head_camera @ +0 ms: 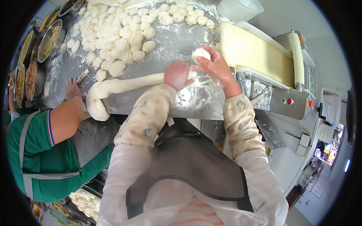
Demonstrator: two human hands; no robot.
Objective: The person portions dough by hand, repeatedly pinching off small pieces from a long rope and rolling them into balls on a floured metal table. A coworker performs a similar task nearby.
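My left hand (177,75) is wrapped around the right end of a long dough rope (133,84), and a short torn tip of dough pokes out past my fingers. The rope runs left over the floured steel table (175,36) and bends down over the front edge. In my right hand (216,65) sits a small piece of dough (200,54), held between thumb and fingers just above the table. A large heap of dough pieces (113,36) covers the table's far left, and a row of dough balls (178,17) lies at the back.
At right stands a dough sheeting machine (288,101) with a pale belt (251,50) and roller (297,59). A white bucket (240,10) is behind it. Metal bowls of filling (51,41) line the left edge. A co-worker in green (42,158) works close on my left.
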